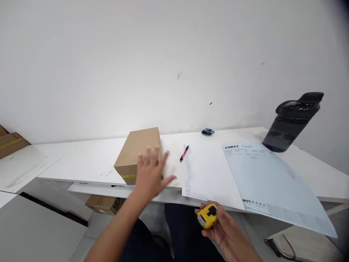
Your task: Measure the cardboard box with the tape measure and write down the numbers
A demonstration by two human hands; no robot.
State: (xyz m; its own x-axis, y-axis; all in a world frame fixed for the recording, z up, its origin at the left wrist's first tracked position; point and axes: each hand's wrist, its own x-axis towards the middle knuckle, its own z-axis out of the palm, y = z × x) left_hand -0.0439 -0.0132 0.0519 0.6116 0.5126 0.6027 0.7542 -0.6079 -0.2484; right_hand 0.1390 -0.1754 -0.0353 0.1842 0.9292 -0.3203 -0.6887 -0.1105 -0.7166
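A closed brown cardboard box [141,143] stands near the desk's front edge, a strip of yellow tape on its front side. My left hand [149,173] is in front of the box's right part with its fingers spread; whether it touches the cardboard I cannot tell. Below the desk's front edge, my right hand [222,229] grips a yellow and black tape measure [207,215]. No blade shows drawn out of it. A written sheet of white paper [209,174] lies right of the box, with a red and black pen [184,153] at its upper left edge.
A pale blue printed sheet [261,174] hangs over the desk's front edge at right. Behind it stands a dark bottle [290,123]. A small blue patterned object [208,132] lies by the wall. More cardboard boxes are at far left [12,143] and under the desk [103,204].
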